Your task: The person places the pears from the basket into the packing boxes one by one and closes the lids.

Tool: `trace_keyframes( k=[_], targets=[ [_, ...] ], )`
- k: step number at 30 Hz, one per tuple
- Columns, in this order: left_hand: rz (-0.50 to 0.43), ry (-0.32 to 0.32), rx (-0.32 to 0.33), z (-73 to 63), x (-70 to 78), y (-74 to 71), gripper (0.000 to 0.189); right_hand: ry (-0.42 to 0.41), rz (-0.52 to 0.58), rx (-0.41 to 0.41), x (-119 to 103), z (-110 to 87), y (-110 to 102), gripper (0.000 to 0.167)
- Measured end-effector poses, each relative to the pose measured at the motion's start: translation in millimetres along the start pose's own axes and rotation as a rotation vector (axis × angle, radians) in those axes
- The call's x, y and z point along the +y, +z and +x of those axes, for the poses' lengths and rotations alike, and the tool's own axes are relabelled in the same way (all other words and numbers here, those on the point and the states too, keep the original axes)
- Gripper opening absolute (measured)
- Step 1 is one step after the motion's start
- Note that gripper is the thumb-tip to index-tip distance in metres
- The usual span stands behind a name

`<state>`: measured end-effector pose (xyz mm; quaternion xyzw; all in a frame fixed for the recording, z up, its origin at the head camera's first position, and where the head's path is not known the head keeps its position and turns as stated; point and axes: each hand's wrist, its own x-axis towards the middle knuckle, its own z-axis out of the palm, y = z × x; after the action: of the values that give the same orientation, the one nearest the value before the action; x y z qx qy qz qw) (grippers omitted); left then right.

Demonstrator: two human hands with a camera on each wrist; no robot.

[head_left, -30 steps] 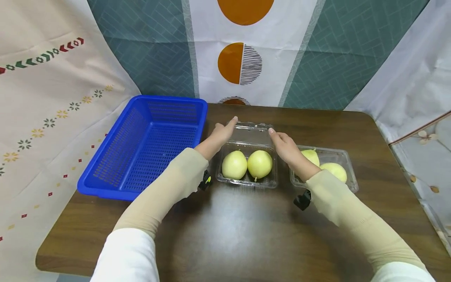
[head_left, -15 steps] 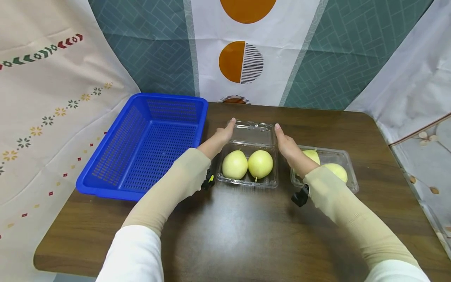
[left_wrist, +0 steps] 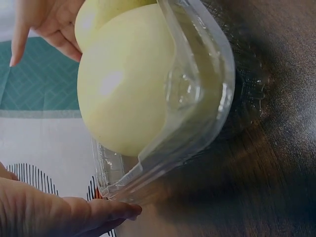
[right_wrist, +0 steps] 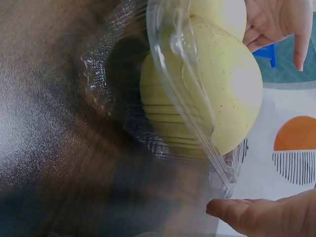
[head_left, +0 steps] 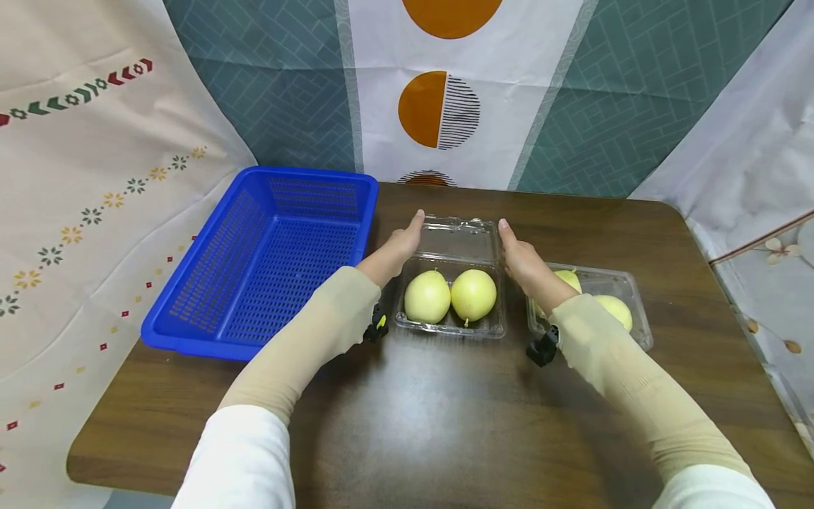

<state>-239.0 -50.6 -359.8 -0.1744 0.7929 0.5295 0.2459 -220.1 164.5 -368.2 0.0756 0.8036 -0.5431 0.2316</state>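
Observation:
A clear plastic clamshell box (head_left: 449, 331) lies on the table with its lid (head_left: 454, 242) folded back behind it. Two pale yellow-green pears (head_left: 427, 297) sit side by side in its base. My left hand (head_left: 396, 249) stands at the box's left side, thumb up; in the left wrist view its fingertips (left_wrist: 129, 211) meet or nearly meet the box's far corner. On the opposite side is my right hand (head_left: 529, 267), thumb raised and fingers extended. The right wrist view shows its fingertips (right_wrist: 217, 207) close by the box edge; whether they touch I cannot tell.
A blue plastic basket (head_left: 191, 332) with perforated sides stands at the left of the wooden table (head_left: 420, 424). Partly behind my right forearm is a second clear box (head_left: 638, 311) with pears (head_left: 613, 311). Patterned cloths hang behind and at both sides.
My right hand has moved outward to the right, away from the lid's corner. The left hand has barely moved. The box and pears keep their place.

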Motion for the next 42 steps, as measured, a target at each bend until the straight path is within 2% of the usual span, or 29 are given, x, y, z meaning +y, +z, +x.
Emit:
trace_keyframes(
  k=[10,16,20,25,34,42],
  targets=[
    [-0.027,-0.011,0.05,-0.8,2.2,0.3,0.086,-0.028,0.008,0.009,-3,-2.6,-1,0.092],
    [-0.048,0.023,0.072,-6.0,4.9,-5.3,0.087,-0.056,0.019,0.045,-7,-3.6,-2,0.092],
    [-0.043,0.039,0.072,-10.5,6.3,-9.7,0.09,-0.075,0.02,0.072,-8,-3.4,-2,0.093],
    [-0.041,0.029,0.067,-13.6,8.0,-13.5,0.093,-0.1,0.036,0.089,-8,-6.2,-3,0.093],
    [-0.055,0.119,0.029,-19.4,8.5,-17.9,0.088,-0.127,0.088,0.134,-8,-10.0,-3,0.092],
    [-0.081,0.146,0.023,-22.5,9.4,-17.3,0.084,-0.123,0.106,0.161,-8,-8.9,-5,0.088]
  ],
)
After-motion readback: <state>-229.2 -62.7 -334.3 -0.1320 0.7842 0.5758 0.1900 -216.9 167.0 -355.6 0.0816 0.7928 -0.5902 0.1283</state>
